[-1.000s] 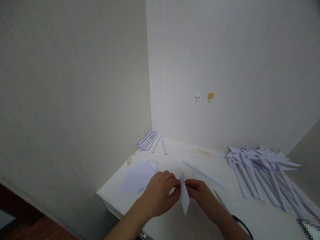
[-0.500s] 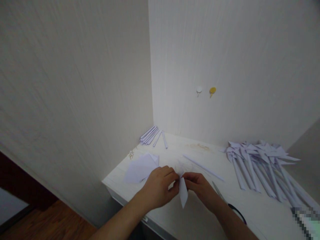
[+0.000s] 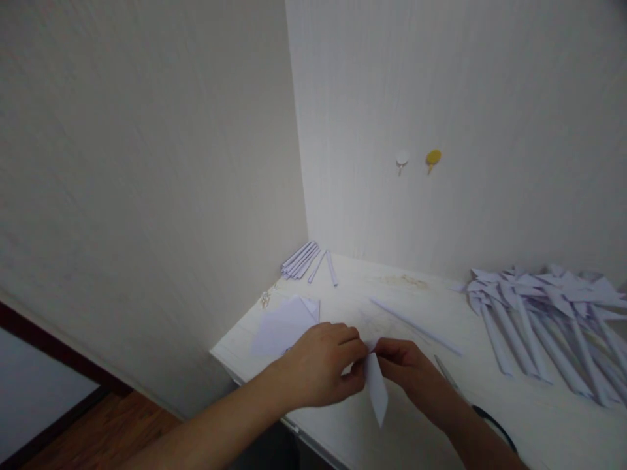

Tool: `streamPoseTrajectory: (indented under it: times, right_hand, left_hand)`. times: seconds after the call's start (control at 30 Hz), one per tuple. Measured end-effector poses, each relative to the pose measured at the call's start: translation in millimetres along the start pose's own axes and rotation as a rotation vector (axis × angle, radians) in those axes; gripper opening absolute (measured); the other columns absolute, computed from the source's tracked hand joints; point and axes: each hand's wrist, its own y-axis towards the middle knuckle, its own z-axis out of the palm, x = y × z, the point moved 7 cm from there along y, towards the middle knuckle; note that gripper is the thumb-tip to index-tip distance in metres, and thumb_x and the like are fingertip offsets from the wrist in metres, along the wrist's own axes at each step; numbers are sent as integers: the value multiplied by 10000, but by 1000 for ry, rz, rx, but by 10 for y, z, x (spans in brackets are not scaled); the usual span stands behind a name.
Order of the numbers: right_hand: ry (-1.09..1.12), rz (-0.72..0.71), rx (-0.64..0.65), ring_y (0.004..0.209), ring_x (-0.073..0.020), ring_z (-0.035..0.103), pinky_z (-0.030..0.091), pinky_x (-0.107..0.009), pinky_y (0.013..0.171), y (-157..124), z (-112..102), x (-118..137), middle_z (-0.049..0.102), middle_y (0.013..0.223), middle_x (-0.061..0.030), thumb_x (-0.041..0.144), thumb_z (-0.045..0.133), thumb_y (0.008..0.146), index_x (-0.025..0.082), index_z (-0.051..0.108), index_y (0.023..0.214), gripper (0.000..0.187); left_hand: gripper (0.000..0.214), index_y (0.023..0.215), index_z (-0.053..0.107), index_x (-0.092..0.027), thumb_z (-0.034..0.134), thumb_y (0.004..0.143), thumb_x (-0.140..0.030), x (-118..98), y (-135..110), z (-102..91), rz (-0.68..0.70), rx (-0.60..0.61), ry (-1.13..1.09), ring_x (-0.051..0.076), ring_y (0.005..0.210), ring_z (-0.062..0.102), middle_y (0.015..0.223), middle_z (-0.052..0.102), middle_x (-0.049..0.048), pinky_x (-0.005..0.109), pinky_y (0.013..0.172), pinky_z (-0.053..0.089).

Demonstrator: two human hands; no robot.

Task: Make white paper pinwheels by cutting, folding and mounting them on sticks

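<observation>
Folded paper [image 3: 377, 391]: one, gripped by left hand [image 3: 328, 365] and right hand [image 3: 410, 371]
Hooks [image 3: 434, 157]: two, far wall [image 3: 362, 98]
Scissors [image 3: 447, 375]: one pair, right

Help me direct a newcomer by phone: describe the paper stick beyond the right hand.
On the white table, look just beyond the right hand. There a slim paper stick slants alone, unlike the sticks clustered in the corner, and bare-ended, unlike the pinwheels at right.

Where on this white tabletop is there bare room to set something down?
The front right looks bare, between the scissors and the heap of paper pinwheels. A narrower patch lies between that heap and the lone paper stick. The middle is crowded: the left hand and right hand hold folded paper there, near the paper sheets.
</observation>
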Motion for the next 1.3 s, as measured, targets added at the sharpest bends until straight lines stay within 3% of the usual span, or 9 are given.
streamPoseTrajectory:
  times: [0.2, 0.53, 0.67, 0.77, 0.83, 0.97, 1.17, 1.27, 1.3]
  right_hand:
    - [102, -15, -133, 731, -155, 586, 455, -281, 729, 32, -215, -109, 717, 761, -10, 377, 822, 823, 200, 818, 870, 183]
    - [234, 24, -289, 646, -159, 571, 465, -313, 692, 11, -487, -128, 700, 730, -13, 452, 862, 721, 223, 786, 789, 251]
    - [238, 26, -359, 640, -162, 560, 458, -318, 682, 18, -615, -132, 674, 699, -2, 455, 859, 694, 230, 776, 758, 248]
    - [223, 29, -394, 625, -157, 550, 453, -311, 661, 22, -671, -130, 672, 695, -5, 463, 853, 686, 225, 772, 756, 261]
    - [206, 31, -413, 631, -157, 558, 463, -309, 668, 17, -702, -123, 679, 706, -10, 459, 850, 687, 223, 770, 760, 260]
    - [168, 44, -435, 663, -180, 600, 490, -315, 679, 15, -749, -144, 699, 714, -28, 474, 830, 711, 222, 760, 769, 268]
    - [145, 67, -403, 731, -227, 673, 522, -351, 715, 65, -751, -216, 726, 728, -54, 550, 809, 734, 211, 757, 803, 349]
    - [160, 50, -389, 716, -212, 667, 514, -347, 724, 73, -744, -201, 723, 721, -44, 529, 808, 752, 210, 765, 811, 327]
    - [157, 41, -396, 702, -206, 661, 508, -344, 717, 72, -744, -188, 720, 716, -42, 527, 802, 760, 209, 766, 810, 324]
  left_hand:
    - [52, 849, 661, -161, 610, 857, -159, 82, 214, -75, -90, -65, -99, 167, 725, 581, 791, 648, 36, 293, 637, 409]
    - [131, 990, 698, -213, 618, 886, -210, 272, 329, -44, -283, -40, -241, 142, 704, 598, 806, 663, -5, 272, 648, 450]
    - [173, 1058, 701, -221, 575, 970, -302, 1018, 465, -8, -607, -2, -85, 166, 801, 661, 851, 707, 5, 307, 773, 517]
    - [234, 1118, 696, -156, 546, 1014, -303, 1724, 680, 97, -799, 25, -17, 240, 985, 682, 1029, 725, 86, 420, 889, 554]
    - [357, 1278, 632, -172, 653, 978, -364, 2115, 821, 244, -906, 84, -15, 254, 1075, 677, 1277, 661, 109, 470, 906, 587]
    - [394, 1322, 611, -177, 660, 975, -356, 2529, 1036, 528, -1037, 150, -54, 267, 1109, 669, 1327, 638, 119, 484, 918, 588]
    - [399, 1322, 612, -181, 672, 968, -355, 2650, 1135, 536, -1089, 140, -193, 270, 1117, 667, 1326, 638, 116, 478, 918, 587]
    - [372, 1280, 635, -164, 663, 971, -370, 2450, 971, 354, -1029, 77, -317, 272, 1081, 677, 1283, 659, 101, 467, 897, 594]
    - [284, 1143, 670, -114, 619, 988, -347, 2313, 865, 285, -991, 50, -368, 258, 989, 700, 1128, 714, 113, 415, 846, 594]
